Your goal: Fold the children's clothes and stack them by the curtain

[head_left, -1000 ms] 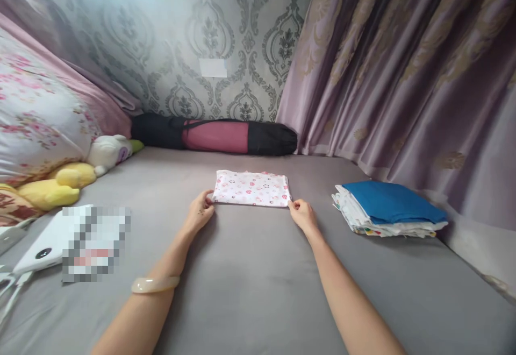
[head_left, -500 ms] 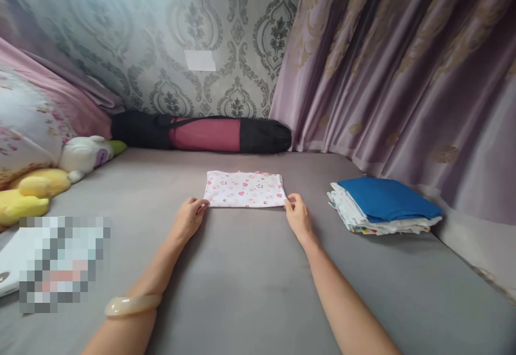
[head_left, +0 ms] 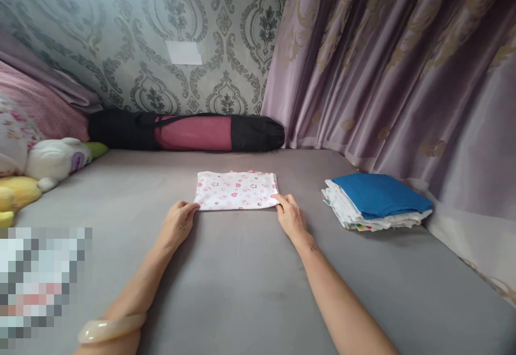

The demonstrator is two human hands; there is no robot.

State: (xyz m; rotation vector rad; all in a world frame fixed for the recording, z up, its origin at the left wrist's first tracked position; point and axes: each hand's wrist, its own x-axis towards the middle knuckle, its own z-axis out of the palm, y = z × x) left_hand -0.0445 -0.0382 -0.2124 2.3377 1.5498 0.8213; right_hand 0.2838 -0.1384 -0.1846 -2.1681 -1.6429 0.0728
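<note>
A white cloth garment (head_left: pixel 237 190) with a pink and red print lies folded into a flat rectangle on the grey bed sheet (head_left: pixel 226 279). My left hand (head_left: pixel 180 222) pinches its near left corner between thumb and fingers. At the near right corner, my right hand (head_left: pixel 291 215) grips the edge, its index finger lying on top of the fabric. What kind of garment it is cannot be told from the folded shape. A pale bangle (head_left: pixel 113 328) circles my left forearm.
To the right sits a stack of folded clothes (head_left: pixel 381 196), blue on top. A long black and maroon bag (head_left: pixel 193 132) lies along the wall. Plush toys (head_left: pixel 56 158) and a floral pillow (head_left: pixel 16 129) are at the left, with a blurred item (head_left: pixel 40 279) nearer me. Curtains (head_left: pixel 363 64) hang at right.
The view has shifted slightly, so the scene sits further left. My right index finger has moved onto the top of the folded cloth; the left hand still holds its corner.
</note>
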